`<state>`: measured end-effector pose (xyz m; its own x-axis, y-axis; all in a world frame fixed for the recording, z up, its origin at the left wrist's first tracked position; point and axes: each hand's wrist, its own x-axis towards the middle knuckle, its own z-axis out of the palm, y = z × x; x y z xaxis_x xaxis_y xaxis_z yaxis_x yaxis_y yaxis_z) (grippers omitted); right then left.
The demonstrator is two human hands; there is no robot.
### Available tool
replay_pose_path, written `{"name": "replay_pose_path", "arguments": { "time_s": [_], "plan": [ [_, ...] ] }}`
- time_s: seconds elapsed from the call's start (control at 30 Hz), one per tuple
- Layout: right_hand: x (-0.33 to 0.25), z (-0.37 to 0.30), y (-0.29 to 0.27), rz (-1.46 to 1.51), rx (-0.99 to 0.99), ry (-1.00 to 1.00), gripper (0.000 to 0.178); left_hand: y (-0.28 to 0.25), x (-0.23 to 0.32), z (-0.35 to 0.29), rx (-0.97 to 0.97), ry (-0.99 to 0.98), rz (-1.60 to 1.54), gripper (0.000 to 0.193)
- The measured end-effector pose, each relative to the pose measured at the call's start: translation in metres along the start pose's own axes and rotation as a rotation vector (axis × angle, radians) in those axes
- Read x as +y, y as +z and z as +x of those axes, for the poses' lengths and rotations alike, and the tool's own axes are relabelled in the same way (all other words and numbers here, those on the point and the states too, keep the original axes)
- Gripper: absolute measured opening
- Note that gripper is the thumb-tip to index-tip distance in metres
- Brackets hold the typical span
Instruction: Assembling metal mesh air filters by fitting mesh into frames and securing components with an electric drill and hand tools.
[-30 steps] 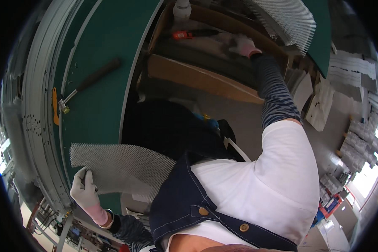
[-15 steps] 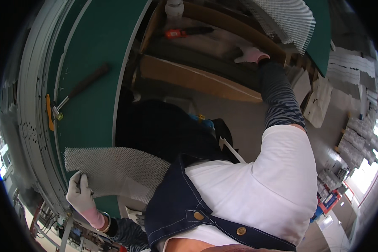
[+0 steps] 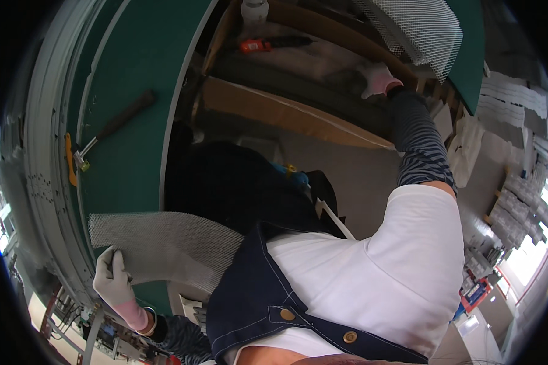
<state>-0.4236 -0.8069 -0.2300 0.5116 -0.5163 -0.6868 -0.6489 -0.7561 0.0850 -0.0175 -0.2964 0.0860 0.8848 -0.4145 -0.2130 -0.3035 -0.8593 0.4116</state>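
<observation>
the right hand [image 3: 379,80] has shifted across the box [image 3: 292,114], away from the red tool [image 3: 257,45]; its fingers' state i cannot tell. only the left hand [image 3: 114,283] pinches the near mesh [image 3: 164,243].

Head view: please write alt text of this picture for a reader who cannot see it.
A gloved left hand pinches the edge of a silver mesh sheet at a green work surface, while the gloved right hand reaches over an open brown box. A dark-handled hammer lies on the green surface.
</observation>
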Motion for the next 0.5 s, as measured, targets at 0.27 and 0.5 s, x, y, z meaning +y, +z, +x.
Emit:
{"name": "replay_pose_path", "arguments": {
  "time_s": [0.27,0.5],
  "plan": [
    [0.001,0.004,-0.002,0.207,-0.152,-0.024,0.098,0.001,-0.004,-0.003,0.043,-0.009,0.014,0.015],
    [-0.013,-0.004,-0.001,0.197,-0.049,0.001,0.088,0.002,-0.015,-0.004,0.041,-0.014,-0.021,0.014]
  ]
}}
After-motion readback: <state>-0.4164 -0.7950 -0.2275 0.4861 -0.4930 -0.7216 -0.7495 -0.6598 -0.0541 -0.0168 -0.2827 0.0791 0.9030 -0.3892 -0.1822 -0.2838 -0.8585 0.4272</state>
